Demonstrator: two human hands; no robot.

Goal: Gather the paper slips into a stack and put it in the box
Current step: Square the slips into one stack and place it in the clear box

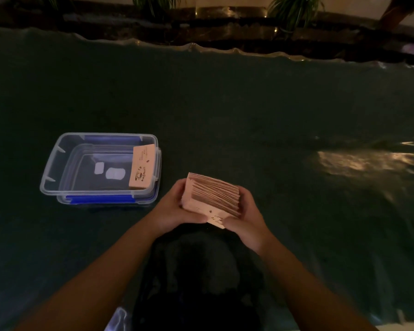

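A thick bundle of pale pink paper slips (213, 195) with a printed coffee-cup mark is held on edge between both hands, just above the dark green table. My left hand (175, 206) grips its left end and my right hand (245, 216) grips its right end and front corner. The clear plastic box (55, 161) with blue clips stands to the left, about a hand's width away. Inside it, along its right wall, lies another stack of the same slips (142, 167), lying flat.
The dark green cloth (249, 103) covers the table and wrinkles at the far edge and on the right. Planters with green plants (294, 8) line the back. A dark bag or cloth (198, 271) lies between my forearms at the near edge.
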